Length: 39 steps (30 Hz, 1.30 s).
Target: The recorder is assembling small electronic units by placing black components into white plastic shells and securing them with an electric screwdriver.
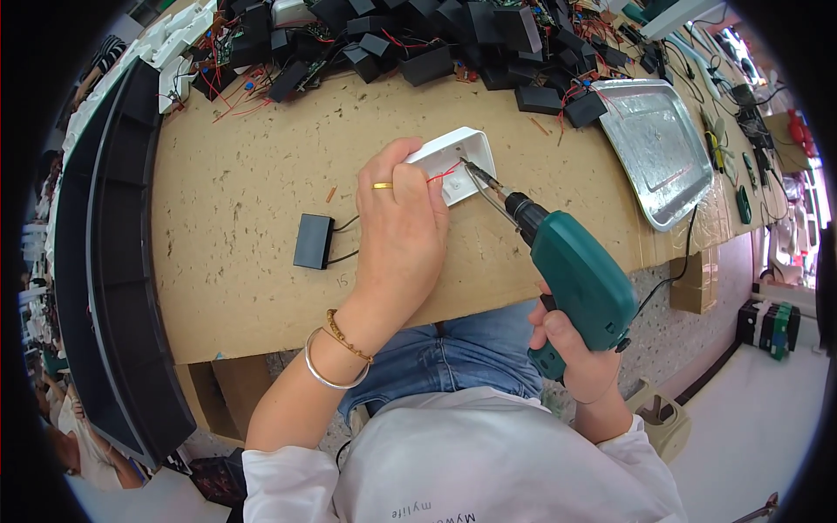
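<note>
My left hand (397, 205) is closed on a white plastic housing (479, 148), tilted so its hollow inside shows. Thin red wires (446, 173) stick out past my fingers into it. In my right hand (571, 349) is a green pistol-shaped soldering gun (582, 275), gripped by its handle. Its dark tip, with a thin metal tube alongside, reaches inside the housing near the red wire ends; whether it touches them I cannot tell. Left of my wrist lies a small black box (313, 241), and two dark leads run from it under my left hand.
A heap of black boxes (427, 65) with wires and circuit boards lines the table's far edge. At the right lies a shiny metal tray (658, 148), with pliers (717, 150) beyond it. A long black bin (131, 261) stands along the left edge. The gun's cord (684, 261) trails right.
</note>
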Each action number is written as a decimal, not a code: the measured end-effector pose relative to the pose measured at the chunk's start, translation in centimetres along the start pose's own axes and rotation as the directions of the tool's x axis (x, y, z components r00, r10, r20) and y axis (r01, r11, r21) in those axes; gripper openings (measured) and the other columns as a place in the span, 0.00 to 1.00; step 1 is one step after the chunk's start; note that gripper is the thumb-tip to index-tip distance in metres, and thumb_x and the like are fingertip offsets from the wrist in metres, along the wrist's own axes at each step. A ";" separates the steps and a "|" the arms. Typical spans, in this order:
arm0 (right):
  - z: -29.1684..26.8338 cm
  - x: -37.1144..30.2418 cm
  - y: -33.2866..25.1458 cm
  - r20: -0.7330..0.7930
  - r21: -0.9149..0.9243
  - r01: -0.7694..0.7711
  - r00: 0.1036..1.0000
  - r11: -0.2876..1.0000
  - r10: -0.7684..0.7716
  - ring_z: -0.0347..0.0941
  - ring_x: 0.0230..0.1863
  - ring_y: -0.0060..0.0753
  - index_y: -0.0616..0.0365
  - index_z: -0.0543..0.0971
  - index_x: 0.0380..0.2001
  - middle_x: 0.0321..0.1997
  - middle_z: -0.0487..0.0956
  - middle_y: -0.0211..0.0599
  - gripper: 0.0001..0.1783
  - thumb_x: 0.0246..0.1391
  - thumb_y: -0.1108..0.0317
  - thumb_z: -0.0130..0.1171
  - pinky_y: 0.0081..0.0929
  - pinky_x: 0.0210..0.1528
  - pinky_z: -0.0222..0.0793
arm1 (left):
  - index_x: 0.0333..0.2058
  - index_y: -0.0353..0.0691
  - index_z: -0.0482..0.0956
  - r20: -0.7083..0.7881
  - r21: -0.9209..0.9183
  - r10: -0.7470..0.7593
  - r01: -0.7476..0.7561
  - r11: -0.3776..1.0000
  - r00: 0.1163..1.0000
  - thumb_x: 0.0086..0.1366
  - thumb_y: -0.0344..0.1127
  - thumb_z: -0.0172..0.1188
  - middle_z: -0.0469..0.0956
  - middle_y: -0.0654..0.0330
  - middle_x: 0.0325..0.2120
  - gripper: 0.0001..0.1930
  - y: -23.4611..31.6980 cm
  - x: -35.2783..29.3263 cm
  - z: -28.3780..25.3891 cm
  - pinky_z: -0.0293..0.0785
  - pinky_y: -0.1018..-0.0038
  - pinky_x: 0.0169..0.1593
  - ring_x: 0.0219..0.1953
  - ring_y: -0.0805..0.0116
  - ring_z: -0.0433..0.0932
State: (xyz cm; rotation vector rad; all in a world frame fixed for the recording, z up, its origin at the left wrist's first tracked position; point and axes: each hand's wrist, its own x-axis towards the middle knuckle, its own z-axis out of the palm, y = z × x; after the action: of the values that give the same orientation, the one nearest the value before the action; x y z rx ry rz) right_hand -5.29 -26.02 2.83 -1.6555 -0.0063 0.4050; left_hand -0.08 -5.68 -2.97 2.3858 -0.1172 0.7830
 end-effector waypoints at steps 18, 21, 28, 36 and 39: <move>0.3 -0.2 -0.3 -0.014 -0.031 -0.004 1.000 1.000 0.004 0.71 0.24 0.24 0.67 0.71 0.43 0.31 0.75 0.39 0.20 0.53 0.62 0.56 0.22 0.31 0.67 | 0.35 0.30 0.62 0.003 -0.014 -0.023 0.023 1.000 1.000 0.56 0.23 0.54 0.65 0.45 0.46 0.10 0.1 0.0 -0.2 0.64 0.59 0.50 0.47 0.47 0.65; 0.2 -0.3 -0.2 -0.003 -0.091 -0.028 1.000 0.995 0.028 0.71 0.24 0.24 0.67 0.71 0.42 0.31 0.75 0.39 0.20 0.53 0.61 0.56 0.22 0.32 0.67 | 0.35 0.30 0.62 0.007 -0.013 -0.018 0.018 1.000 1.000 0.56 0.23 0.54 0.65 0.45 0.46 0.10 0.1 0.0 -0.1 0.64 0.59 0.51 0.47 0.47 0.64; 0.4 -0.3 0.0 -0.012 -0.020 0.027 1.000 0.999 -0.027 0.72 0.28 0.25 0.67 0.72 0.42 0.34 0.75 0.40 0.19 0.53 0.63 0.54 0.25 0.36 0.67 | 0.36 0.30 0.62 0.006 -0.001 -0.025 0.025 1.000 1.000 0.56 0.23 0.54 0.65 0.45 0.46 0.11 0.1 0.0 0.0 0.64 0.59 0.50 0.47 0.47 0.64; 0.3 -0.2 -0.1 0.002 -0.018 0.010 1.000 1.000 -0.010 0.71 0.26 0.24 0.67 0.71 0.43 0.33 0.75 0.40 0.19 0.53 0.64 0.54 0.23 0.34 0.67 | 0.36 0.30 0.62 0.000 0.006 -0.005 0.005 1.000 1.000 0.56 0.23 0.55 0.65 0.45 0.46 0.11 -0.1 0.0 -0.1 0.64 0.59 0.50 0.46 0.47 0.65; 0.0 -0.4 0.1 0.013 -0.081 0.018 1.000 0.997 -0.017 0.71 0.25 0.24 0.67 0.71 0.43 0.32 0.75 0.40 0.19 0.54 0.63 0.54 0.22 0.32 0.67 | 0.36 0.30 0.62 0.002 -0.001 -0.007 0.007 1.000 1.000 0.56 0.23 0.55 0.65 0.45 0.46 0.11 0.1 0.0 -0.1 0.64 0.59 0.50 0.46 0.47 0.65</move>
State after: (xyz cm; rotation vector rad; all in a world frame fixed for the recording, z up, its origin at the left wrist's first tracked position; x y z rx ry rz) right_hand -5.73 -26.10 2.79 -1.7321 -0.0470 0.4065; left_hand -0.11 -5.71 -2.88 2.3848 -0.1094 0.7774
